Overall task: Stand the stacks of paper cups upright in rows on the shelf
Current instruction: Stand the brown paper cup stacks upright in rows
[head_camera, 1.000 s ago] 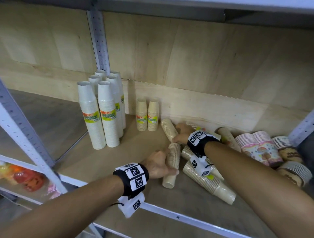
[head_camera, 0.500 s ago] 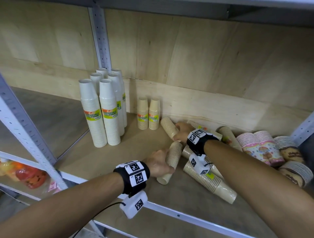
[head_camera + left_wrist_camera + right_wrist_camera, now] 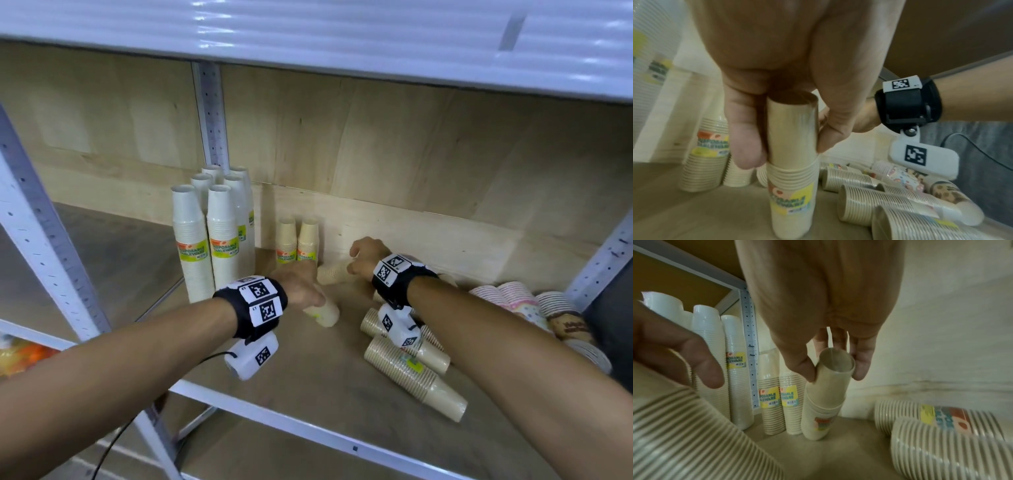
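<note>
Each hand grips one beige stack of cups by its narrow top end: the left hand (image 3: 777, 68) pinches the front stack (image 3: 791, 178), the right hand (image 3: 818, 296) the back stack (image 3: 824, 402), beside two standing stacks (image 3: 296, 241) by the shelf's (image 3: 308, 394) back edge. Best to tip each fully upright, set the wide rims flat and touching their neighbours, then let go gently so neither topples

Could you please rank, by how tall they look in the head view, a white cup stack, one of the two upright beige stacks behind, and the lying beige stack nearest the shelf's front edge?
1. White cup stack, clearly tallest.
2. Lying beige stack, though nearness to the camera enlarges it.
3. Upright beige stack; being farther back, its true size against the lying one is unsure.
</note>
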Motion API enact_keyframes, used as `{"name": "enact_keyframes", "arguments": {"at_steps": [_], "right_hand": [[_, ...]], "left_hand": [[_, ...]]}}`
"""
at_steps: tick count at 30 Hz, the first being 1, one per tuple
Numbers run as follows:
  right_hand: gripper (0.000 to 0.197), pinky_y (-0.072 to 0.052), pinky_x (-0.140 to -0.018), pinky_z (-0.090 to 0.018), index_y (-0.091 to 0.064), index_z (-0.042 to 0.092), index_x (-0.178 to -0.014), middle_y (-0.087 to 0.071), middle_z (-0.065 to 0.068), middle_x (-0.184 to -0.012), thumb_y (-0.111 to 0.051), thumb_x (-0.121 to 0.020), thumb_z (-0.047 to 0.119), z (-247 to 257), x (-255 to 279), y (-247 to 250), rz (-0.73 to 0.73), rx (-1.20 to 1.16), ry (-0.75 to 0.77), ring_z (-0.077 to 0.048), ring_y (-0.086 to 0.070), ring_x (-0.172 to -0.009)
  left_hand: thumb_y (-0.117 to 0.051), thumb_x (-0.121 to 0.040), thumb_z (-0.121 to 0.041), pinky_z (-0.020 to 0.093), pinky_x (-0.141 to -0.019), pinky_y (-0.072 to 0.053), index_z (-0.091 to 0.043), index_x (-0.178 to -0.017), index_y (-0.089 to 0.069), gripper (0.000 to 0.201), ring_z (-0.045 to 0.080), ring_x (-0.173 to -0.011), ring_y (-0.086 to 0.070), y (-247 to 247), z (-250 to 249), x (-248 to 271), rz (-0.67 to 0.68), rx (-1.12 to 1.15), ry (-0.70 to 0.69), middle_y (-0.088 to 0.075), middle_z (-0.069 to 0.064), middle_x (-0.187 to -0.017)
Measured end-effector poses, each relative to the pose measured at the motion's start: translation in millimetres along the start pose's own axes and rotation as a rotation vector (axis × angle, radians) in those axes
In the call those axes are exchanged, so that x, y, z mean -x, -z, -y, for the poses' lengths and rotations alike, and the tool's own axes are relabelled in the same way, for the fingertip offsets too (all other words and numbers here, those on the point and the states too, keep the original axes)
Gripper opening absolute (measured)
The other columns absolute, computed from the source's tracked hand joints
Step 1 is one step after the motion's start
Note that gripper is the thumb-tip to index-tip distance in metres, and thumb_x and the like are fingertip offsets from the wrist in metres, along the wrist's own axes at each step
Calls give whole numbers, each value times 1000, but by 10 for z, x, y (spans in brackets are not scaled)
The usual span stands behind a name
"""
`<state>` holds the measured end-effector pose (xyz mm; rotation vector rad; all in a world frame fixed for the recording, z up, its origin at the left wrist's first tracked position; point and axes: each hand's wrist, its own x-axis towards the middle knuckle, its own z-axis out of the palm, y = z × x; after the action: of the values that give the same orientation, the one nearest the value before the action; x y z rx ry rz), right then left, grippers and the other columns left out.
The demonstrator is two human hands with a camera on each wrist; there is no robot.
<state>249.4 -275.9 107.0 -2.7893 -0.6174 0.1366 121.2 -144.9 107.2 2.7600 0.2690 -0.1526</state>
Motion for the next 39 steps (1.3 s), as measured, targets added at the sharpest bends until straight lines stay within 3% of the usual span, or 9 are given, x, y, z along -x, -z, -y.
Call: {"name": "enact_keyframes", "arguments": {"at_steps": [6,11,20,23,27,32,34,36,39], "right_hand": [[35,-51,-87,-30,-65,10,-117,-59,-11,-124,-69,-83,15,195,-33,119,-46,-39,69,-28,-61,-110],[37,-55,-83,-33,-65,11,-114,-63,-11,-117,-72,-78,20,402,-34,158,-46,-44,120,-29,-64,-101],[35,-57,-83,-36,-68,8,-111,-66,-13,-112,-73,-78,18,434,-56,150,-10,-12,136,-31,-65,-97],[34,-55,-82,-34,-68,6,-113,-67,-12,-113,-71,-80,15,419,-59,187,18,-3,145,-29,-65,-99],[44,-46,-70,-26,-65,12,-120,-62,-6,-106,-75,-77,14,384,-62,263,111,15,152,-21,-61,-93],[45,-44,-62,-22,-64,9,-121,-65,-10,-114,-73,-77,8,383,-77,280,171,40,158,-19,-57,-88],[41,-42,-55,-20,-66,5,-117,-66,-11,-113,-74,-78,10,400,-83,269,147,54,150,-20,-59,-86],[39,-45,-59,-22,-66,1,-111,-68,-11,-106,-77,-77,17,404,-105,255,125,57,137,-22,-63,-88],[32,-36,-49,-22,-56,7,-78,-55,-3,-75,-79,-76,29,392,-122,238,72,73,110,-24,-59,-78]], "left_hand": [[-73,-80,-17,27,-62,-43,-10,-115,-59,39,20,-89,-55,297,8,-178,-48,40,-2,-56,5,-106],[-76,-80,-18,31,-73,-50,-8,-121,-60,45,25,-102,-59,423,-9,-382,-58,12,-20,-60,10,-118],[-78,-79,-18,29,-85,-46,-9,-130,-54,57,25,-120,-54,324,34,-625,-75,68,-31,-55,7,-133],[-79,-78,-21,32,-88,-49,-13,-130,-53,58,24,-118,-53,296,37,-648,-82,81,-40,-56,5,-130],[-80,-76,-24,28,-74,-45,-19,-128,-53,58,19,-100,-55,368,25,-661,-70,40,-67,-59,2,-120],[-76,-80,-14,26,-74,-44,-15,-125,-58,48,19,-101,-54,480,-2,-661,8,-29,-88,-52,-1,-111],[-76,-80,-13,25,-72,-44,-12,-119,-63,40,18,-95,-55,488,6,-686,3,-27,-94,-59,3,-114],[-77,-80,-16,26,-72,-46,-9,-111,-67,34,19,-93,-57,477,19,-702,-26,-6,-81,-63,7,-115],[-78,-80,-23,28,-74,-50,-7,-109,-68,35,25,-97,-62,447,36,-714,-90,16,-51,-65,10,-112]]}}
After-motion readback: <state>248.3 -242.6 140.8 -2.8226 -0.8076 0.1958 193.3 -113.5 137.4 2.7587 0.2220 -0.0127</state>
